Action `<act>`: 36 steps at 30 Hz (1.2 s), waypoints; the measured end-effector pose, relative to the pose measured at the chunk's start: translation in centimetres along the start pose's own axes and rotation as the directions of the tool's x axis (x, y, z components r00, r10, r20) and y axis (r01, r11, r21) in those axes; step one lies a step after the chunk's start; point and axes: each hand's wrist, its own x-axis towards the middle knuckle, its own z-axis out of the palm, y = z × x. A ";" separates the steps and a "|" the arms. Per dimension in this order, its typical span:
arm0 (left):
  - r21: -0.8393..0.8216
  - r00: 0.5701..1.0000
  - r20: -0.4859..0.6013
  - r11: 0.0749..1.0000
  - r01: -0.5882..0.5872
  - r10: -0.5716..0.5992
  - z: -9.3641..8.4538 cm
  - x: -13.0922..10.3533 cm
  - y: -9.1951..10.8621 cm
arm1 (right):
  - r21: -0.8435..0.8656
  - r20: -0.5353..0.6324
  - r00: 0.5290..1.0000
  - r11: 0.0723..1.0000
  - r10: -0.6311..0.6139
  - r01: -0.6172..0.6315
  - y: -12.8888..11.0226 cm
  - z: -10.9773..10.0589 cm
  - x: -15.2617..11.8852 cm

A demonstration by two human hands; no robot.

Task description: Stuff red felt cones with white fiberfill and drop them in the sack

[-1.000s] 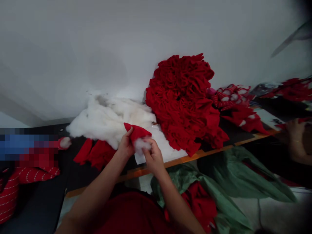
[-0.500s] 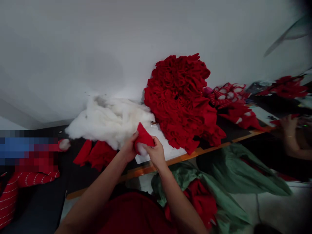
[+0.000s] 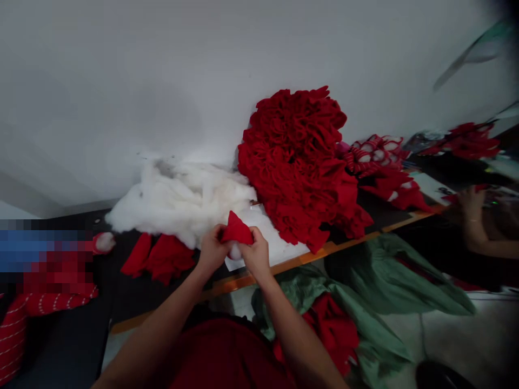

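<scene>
Between my two hands is a small red cone-shaped felt piece (image 3: 237,230), its point upward and white stuffing (image 3: 235,250) showing at its lower opening. My left hand (image 3: 213,248) is closed on its left edge. On the other edge, my right hand (image 3: 256,252) pinches the felt with the thumb near the stuffing. A white sheet of paper (image 3: 279,237) lies on the table beneath. Behind my hands spreads a heap of white fibre stuffing (image 3: 182,200). Several red felt pieces (image 3: 168,259) lie left of my left forearm.
A tall pile of red felt pieces (image 3: 298,167) stands against the wall. Red-and-white striped pieces (image 3: 377,154) lie beyond it. Green sacks (image 3: 397,275) hang below the table's orange front edge (image 3: 336,251). A co-worker's hand (image 3: 472,205) is at right; another person sits at left.
My hands have turned the red felt piece so that less stuffing shows at its opening. My left hand's grip has come lower. The view has shifted slightly.
</scene>
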 end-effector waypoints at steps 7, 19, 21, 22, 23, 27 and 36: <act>0.361 0.968 -0.137 0.920 -0.150 0.211 -0.7 1.3 -1.1 | -0.336 -0.209 0.972 0.941 -0.104 0.028 1.5 -0.8 2.0; -0.209 0.998 0.067 0.977 0.029 -0.015 0.3 0.3 -1.1 | 0.019 0.217 0.976 0.999 0.026 -0.031 0.4 -0.8 1.6; -0.140 0.998 0.066 0.990 0.011 -0.001 0.5 0.4 -1.2 | -0.068 0.233 0.972 0.998 0.029 -0.013 0.2 -1.0 1.5; -0.067 0.998 0.059 0.998 -0.012 0.016 0.6 0.4 -1.2 | -0.151 0.205 0.979 0.988 0.021 0.010 0.2 -1.0 1.6; 0.023 0.998 0.041 0.999 -0.041 0.040 0.6 0.5 -1.2 | -0.243 0.167 0.986 0.969 0.006 0.035 0.3 -1.0 1.6; 0.356 0.974 -0.101 0.921 -0.157 0.205 0.0 1.2 -1.5 | -0.468 -0.056 0.996 0.883 -0.071 0.037 1.3 -1.5 2.3; 0.281 0.981 0.051 0.940 -0.193 0.187 -0.4 1.4 -2.4 | -0.084 0.131 0.982 0.989 0.134 -0.123 1.3 -1.8 2.1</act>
